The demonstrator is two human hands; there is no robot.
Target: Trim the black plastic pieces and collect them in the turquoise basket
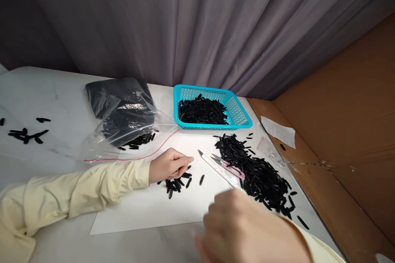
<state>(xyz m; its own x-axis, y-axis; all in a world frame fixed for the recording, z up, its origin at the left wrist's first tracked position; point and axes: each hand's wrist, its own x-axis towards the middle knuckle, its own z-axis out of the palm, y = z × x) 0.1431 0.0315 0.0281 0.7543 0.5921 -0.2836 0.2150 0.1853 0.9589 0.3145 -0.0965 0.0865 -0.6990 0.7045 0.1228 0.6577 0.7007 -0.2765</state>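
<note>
My left hand (170, 166) is closed, thumb and index finger pressed together, over a small heap of short black strips (174, 185) on a white sheet (132, 213). Whatever it pinches, if anything, is hidden. My right hand (239, 226), close to the camera at the lower right, is smeared by motion, so its fingers do not show clearly. A single black strip (201, 179) lies on the sheet between the hands. Past my right hand are a white pen-like craft knife (217, 167) and pink-handled thread snips (232, 168), beside a large pile of black strips (257, 172).
A blue plastic basket (243, 121) holding many black strips stands at the back. Left of it lies a clear zip bag (105, 139) with black contents. More loose strips (27, 135) are at far left. A cardboard wall (339, 111) bounds the right side, a grey curtain (154, 20) the back.
</note>
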